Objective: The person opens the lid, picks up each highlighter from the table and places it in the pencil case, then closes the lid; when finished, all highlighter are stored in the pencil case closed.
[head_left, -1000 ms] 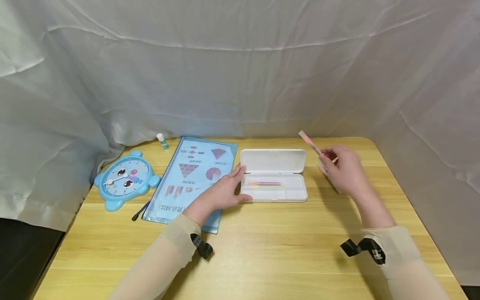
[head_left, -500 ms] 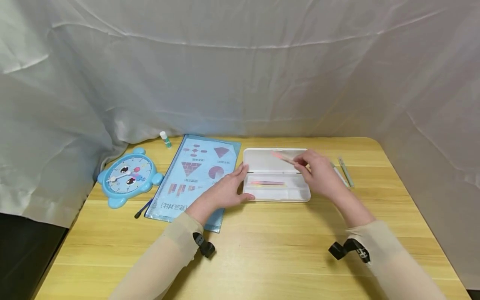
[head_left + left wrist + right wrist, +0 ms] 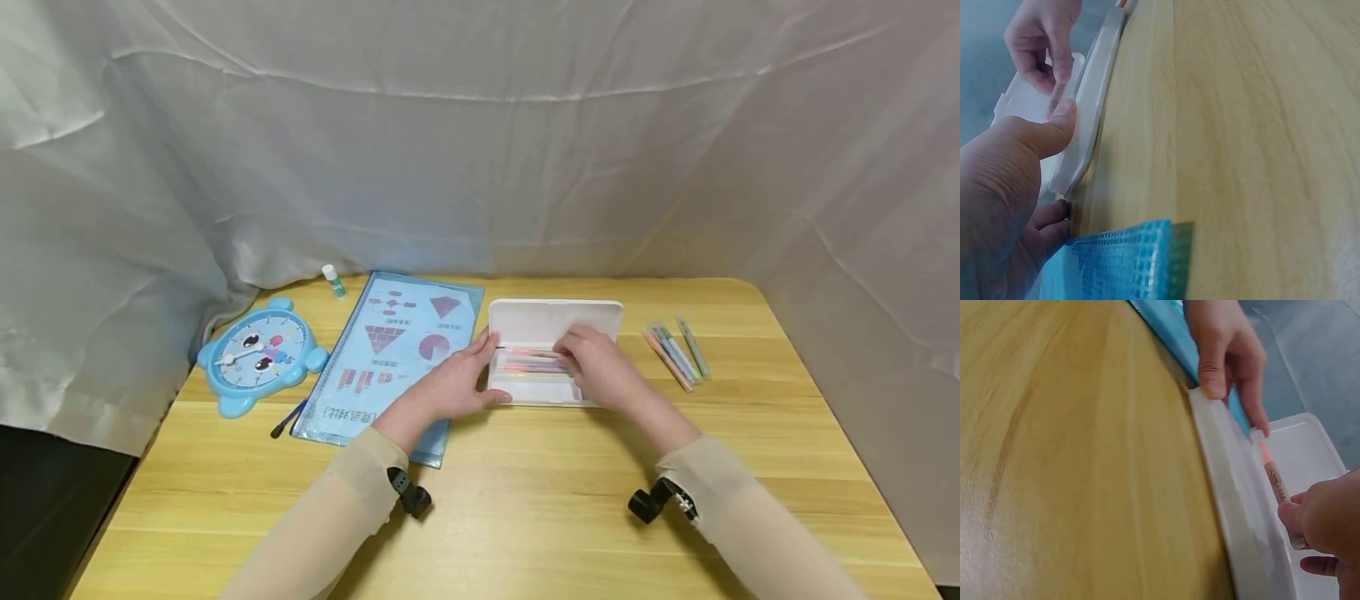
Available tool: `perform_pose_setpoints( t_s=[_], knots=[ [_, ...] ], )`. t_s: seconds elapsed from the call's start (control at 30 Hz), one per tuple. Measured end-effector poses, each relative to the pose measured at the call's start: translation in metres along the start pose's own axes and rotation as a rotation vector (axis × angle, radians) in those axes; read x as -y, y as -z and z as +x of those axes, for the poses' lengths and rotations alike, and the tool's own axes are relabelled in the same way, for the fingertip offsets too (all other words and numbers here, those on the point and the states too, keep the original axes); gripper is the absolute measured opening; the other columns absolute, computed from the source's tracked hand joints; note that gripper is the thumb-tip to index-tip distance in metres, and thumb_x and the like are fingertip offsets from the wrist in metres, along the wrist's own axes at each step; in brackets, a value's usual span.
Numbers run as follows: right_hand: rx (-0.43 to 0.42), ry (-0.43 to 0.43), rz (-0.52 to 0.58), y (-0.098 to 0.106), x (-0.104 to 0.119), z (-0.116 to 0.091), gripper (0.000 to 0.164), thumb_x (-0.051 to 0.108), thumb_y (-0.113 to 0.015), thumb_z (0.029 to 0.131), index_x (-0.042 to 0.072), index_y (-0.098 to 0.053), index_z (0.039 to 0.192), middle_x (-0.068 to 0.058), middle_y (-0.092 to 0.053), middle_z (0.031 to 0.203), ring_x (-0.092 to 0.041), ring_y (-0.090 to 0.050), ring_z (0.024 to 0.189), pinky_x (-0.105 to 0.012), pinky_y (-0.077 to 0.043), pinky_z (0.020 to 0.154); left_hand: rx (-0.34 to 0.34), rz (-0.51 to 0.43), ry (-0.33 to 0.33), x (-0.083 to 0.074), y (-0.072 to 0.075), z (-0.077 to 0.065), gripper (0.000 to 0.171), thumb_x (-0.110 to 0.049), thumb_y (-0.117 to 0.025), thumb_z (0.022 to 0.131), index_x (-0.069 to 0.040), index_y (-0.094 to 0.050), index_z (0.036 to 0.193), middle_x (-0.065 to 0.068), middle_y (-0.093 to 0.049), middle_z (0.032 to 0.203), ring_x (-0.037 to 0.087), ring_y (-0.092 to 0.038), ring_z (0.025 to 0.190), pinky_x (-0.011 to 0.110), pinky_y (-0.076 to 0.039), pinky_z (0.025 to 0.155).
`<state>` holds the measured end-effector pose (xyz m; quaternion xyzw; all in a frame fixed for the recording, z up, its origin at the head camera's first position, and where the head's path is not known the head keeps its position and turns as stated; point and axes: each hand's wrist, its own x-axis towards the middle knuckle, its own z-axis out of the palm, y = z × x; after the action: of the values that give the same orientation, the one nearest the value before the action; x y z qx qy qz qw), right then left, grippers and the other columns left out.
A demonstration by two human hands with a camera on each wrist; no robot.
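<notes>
A white pencil case (image 3: 540,390) lies with its lid raised. My left hand (image 3: 453,385) grips its left end, thumb at the front edge and fingers round the back corner. Over the case's rear compartment, my right hand (image 3: 600,367) pinches a highlighter (image 3: 1275,481) with a pinkish-orange tip under a clear cap. The highlighter lies lengthwise along the case, low over the compartment. In the head view, pink and yellow pens (image 3: 531,367) lie just in front of it inside the case. Part of the case's right end is hidden behind my right hand.
Right of the case, several pastel highlighters (image 3: 670,357) lie on the wooden table (image 3: 540,500). A blue document folder (image 3: 375,392) sits left, partly under my left forearm. Beyond it are a blue toy clock (image 3: 258,350), a glue stick (image 3: 334,283) and a dark-tipped brush (image 3: 287,419). A grey curtain (image 3: 480,167) hangs behind.
My right hand has carried the highlighter left from the loose highlighters, past the raised lid and down into the case. My left hand has stayed on the case's left end.
</notes>
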<state>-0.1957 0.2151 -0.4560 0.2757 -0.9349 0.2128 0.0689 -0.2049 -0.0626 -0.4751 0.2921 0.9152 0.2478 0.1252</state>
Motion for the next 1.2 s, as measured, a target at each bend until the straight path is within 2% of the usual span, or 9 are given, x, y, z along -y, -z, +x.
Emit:
perform_pose_setpoints(
  t_s=[0.17, 0.3, 0.53, 0.67, 1.0, 1.2],
  knots=[
    [0.005, 0.040, -0.062, -0.005, -0.001, 0.000, 0.005, 0.000, -0.076, 0.096, 0.002, -0.078, 0.100, -0.005, -0.063, 0.095, -0.029, -0.062, 0.097, -0.049, -0.052, 0.085, -0.001, 0.003, -0.004, -0.001, -0.001, 0.001, 0.107, -0.055, -0.074, 0.096, -0.007, -0.012, 0.170, 0.016, -0.007, 0.174, 0.035, -0.028, 0.155, 0.043, -0.031, 0.123],
    [-0.002, 0.057, -0.065, -0.009, -0.002, 0.000, 0.005, -0.001, -0.078, 0.094, 0.002, -0.078, 0.098, -0.005, -0.064, 0.093, -0.029, -0.062, 0.094, -0.049, -0.052, 0.082, -0.001, -0.001, -0.010, -0.001, -0.001, 0.002, 0.107, -0.054, -0.075, 0.096, -0.007, -0.012, 0.170, 0.017, -0.007, 0.174, 0.036, -0.028, 0.155, 0.043, -0.031, 0.123],
    [0.037, 0.072, -0.063, -0.017, -0.003, 0.001, 0.017, -0.009, -0.070, 0.094, 0.000, -0.080, 0.103, -0.009, -0.070, 0.096, -0.031, -0.065, 0.095, -0.050, -0.054, 0.090, 0.026, 0.001, 0.008, 0.001, 0.000, -0.003, 0.109, -0.057, -0.073, 0.097, -0.008, -0.009, 0.169, 0.016, -0.005, 0.174, 0.037, -0.026, 0.156, 0.044, -0.029, 0.123],
    [0.036, 0.068, -0.067, -0.017, -0.004, 0.001, 0.020, -0.012, -0.068, 0.094, -0.001, -0.080, 0.105, -0.011, -0.070, 0.099, -0.032, -0.066, 0.097, -0.049, -0.054, 0.092, 0.020, -0.005, 0.005, 0.001, 0.000, -0.002, 0.108, -0.056, -0.073, 0.097, -0.008, -0.009, 0.170, 0.016, -0.005, 0.174, 0.037, -0.026, 0.156, 0.044, -0.028, 0.123],
    [0.041, 0.027, 0.005, -0.012, -0.003, 0.000, 0.016, -0.011, -0.070, 0.095, -0.002, -0.079, 0.105, -0.007, -0.068, 0.097, -0.028, -0.065, 0.095, -0.046, -0.056, 0.090, 0.011, -0.004, 0.003, 0.001, 0.000, 0.000, 0.108, -0.055, -0.074, 0.097, -0.008, -0.010, 0.170, 0.017, -0.006, 0.174, 0.036, -0.026, 0.155, 0.043, -0.029, 0.123],
    [0.001, 0.040, 0.045, -0.006, -0.005, -0.003, 0.011, -0.008, -0.074, 0.094, -0.003, -0.078, 0.104, -0.010, -0.068, 0.096, -0.029, -0.064, 0.095, -0.046, -0.056, 0.089, 0.019, -0.003, -0.002, 0.001, 0.000, 0.000, 0.107, -0.055, -0.073, 0.097, -0.008, -0.009, 0.170, 0.017, -0.005, 0.174, 0.037, -0.027, 0.155, 0.043, -0.030, 0.123]
  ],
)
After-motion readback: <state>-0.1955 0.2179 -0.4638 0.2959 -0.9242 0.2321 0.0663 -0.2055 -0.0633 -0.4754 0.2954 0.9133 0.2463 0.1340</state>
